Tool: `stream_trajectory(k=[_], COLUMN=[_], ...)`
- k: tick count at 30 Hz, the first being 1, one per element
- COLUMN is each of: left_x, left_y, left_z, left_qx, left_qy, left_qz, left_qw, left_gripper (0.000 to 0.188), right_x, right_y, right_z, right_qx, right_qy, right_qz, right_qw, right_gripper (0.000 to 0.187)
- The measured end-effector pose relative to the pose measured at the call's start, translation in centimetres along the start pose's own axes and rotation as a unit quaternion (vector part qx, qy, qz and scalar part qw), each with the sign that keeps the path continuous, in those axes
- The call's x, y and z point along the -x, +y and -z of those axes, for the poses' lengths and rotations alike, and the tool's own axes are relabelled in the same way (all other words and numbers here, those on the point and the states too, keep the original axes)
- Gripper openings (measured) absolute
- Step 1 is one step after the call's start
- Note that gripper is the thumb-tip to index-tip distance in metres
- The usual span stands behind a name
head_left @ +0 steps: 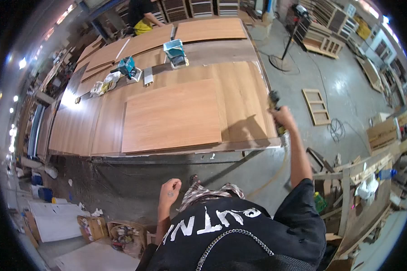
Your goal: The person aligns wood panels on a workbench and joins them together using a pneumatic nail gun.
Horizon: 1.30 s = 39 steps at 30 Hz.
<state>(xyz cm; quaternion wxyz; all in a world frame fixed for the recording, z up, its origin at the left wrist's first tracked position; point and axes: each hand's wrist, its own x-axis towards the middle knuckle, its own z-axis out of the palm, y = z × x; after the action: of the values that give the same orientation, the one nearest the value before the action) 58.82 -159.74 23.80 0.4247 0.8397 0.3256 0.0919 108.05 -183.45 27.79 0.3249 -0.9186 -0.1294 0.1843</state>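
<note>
My right hand (282, 118) is at the right edge of the big worktable, its fingers closed around a dark hand tool (274, 97) with a greenish-black top. The tool's kind is hard to make out, as my hand hides its lower part. Before my body, apart from the table's front edge, hangs my left hand (170, 189) with curled fingers and nothing visible in it. On the table, a rectangular wood-grain panel (172, 117) rests on top of larger wood-grain sheets (239, 97). A shadow of my arm and the tool falls on the sheet's right part.
Two teal-and-black devices (127, 67) (175, 53), a crumpled plastic bag (105, 85) and a small pale strip (148, 76) lie on the table. Another person (142, 18) stands at its far side. Right are a fan stand (288, 47), a wooden frame (316, 106) and a cluttered bench (366, 198).
</note>
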Motion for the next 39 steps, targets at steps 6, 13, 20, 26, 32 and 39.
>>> stream_trajectory(k=[6,13,20,26,32,39], left_x=[0.4,-4.9,-11.7,-15.5,-16.0,-15.2], left_y=[-2.9,-7.9,-20.9,-26.1,-24.9,-24.7], left_z=[1.7,5.5,14.8,17.5,18.7,19.1], left_qx=[-0.008,0.068,-0.102,-0.118,-0.139,-0.131], left_qy=[0.051,0.170,0.333,0.168,0.209,0.229], left_qz=[0.033,-0.009,0.062,0.050,0.072,0.072], left_qw=[0.998,0.983,0.935,0.977,0.965,0.962], left_gripper=[0.012,0.019,0.058,0.045,0.023,0.029], right_x=[-2.6,5.6,13.5,14.7,13.8,13.3], right_y=[-1.4,-4.4,-1.7,-3.0,-3.2,-3.1], right_z=[-11.9,-20.9,-27.3,-27.3,-27.0,-27.3], right_qx=[0.131,0.014,-0.099,-0.086,-0.103,-0.063], right_qy=[0.081,0.057,0.149,0.167,0.188,0.231], right_qz=[0.058,0.248,0.126,0.081,0.081,0.137], right_qw=[0.986,0.967,0.976,0.979,0.974,0.961], right_gripper=[0.046,0.040,0.032,0.031,0.024,0.020])
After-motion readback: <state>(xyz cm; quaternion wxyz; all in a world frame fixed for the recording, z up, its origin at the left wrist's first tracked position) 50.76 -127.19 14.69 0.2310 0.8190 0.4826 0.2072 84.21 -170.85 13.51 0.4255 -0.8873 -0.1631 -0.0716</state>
